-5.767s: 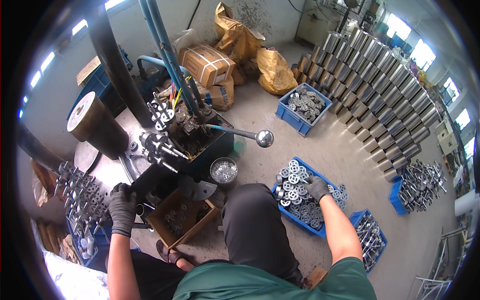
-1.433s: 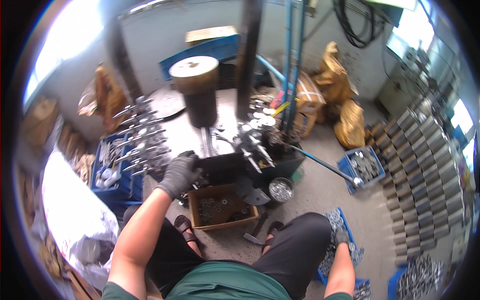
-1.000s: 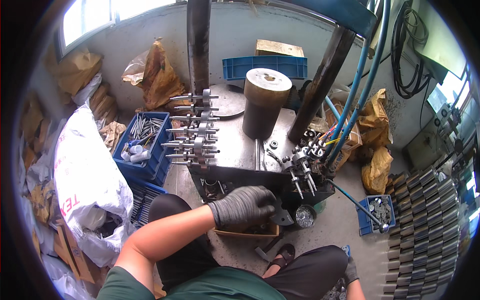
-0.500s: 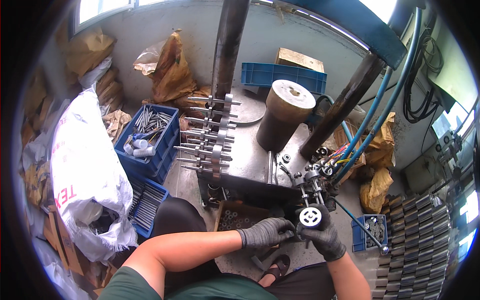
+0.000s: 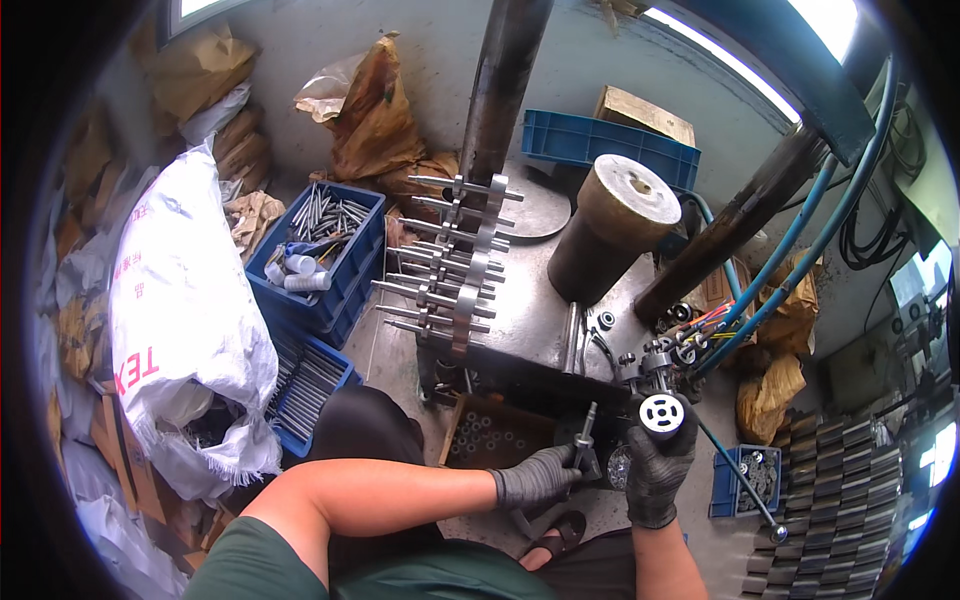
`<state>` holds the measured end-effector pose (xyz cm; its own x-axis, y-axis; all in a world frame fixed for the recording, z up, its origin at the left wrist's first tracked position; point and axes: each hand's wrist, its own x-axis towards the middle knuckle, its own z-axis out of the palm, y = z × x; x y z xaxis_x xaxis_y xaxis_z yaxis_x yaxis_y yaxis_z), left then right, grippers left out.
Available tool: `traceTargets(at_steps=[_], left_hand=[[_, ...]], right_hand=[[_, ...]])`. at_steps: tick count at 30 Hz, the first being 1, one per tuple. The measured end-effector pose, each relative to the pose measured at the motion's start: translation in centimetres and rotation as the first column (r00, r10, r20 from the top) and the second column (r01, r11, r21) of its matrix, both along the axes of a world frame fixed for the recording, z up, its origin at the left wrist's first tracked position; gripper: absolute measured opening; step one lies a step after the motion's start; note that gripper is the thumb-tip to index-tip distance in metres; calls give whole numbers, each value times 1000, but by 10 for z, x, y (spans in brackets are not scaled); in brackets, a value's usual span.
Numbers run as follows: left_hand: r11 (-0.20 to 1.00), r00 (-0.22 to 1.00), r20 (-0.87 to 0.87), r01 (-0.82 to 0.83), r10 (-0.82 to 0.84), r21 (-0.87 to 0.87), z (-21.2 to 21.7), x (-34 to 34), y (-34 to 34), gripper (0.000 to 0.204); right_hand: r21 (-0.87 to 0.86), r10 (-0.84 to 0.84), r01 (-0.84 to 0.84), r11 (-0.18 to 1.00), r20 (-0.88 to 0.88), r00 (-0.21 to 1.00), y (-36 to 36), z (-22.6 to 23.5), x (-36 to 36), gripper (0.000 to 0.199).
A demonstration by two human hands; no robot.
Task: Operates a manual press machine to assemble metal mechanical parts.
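My gloved left hand [image 5: 540,478] is closed around a metal shaft [image 5: 586,430], whose slim end points up past the fingers. Its lower part, near a blocky dark piece, is partly hidden by the hand. To the right, my gloved right hand [image 5: 656,478] grips a round metal end cap [image 5: 661,414] with a white slotted face turned up. Behind that cap, several metal rods and fittings [image 5: 655,366] stand at the corner of the steel press table [image 5: 520,345]. Several stepped shafts with round collars [image 5: 465,265] lie in a row along the table's left side.
A heavy cylinder [image 5: 610,230] stands on the table between two steel columns [image 5: 500,95]. Blue crates [image 5: 350,265] of metal rods and a white woven sack [image 5: 185,290] are at left. A wooden box of rings [image 5: 500,430] sits below the table; stacked metal parts [image 5: 830,500] stand at right.
My hands have drawn apart, and the shaft in my left hand now shows upright. My right hand has lifted the end cap slightly. The whole view has shifted.
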<state>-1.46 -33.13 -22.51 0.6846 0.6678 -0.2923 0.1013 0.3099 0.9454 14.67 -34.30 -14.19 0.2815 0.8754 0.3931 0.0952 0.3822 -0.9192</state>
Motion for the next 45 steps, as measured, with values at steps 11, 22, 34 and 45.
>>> traceTargets(at_steps=[11,22,34,45], left_hand=[[875,975,94,-134,200,-465,-22,-2,30,20],[929,942,126,-273,311,-251,-25,9,49,15],[883,908,132,-340,398,-325,-42,11,83,24],[915,915,-29,-402,401,-35,-33,6,102,40]], right_hand=[[-101,7,-13,995,-55,998,5,5,1,61],[-41,87,-77,996,354,931,69,53,14,55],[237,-164,-4,971,686,708,238,154,-18,42],[13,-86,169,986,897,434,285,168,-22,49]])
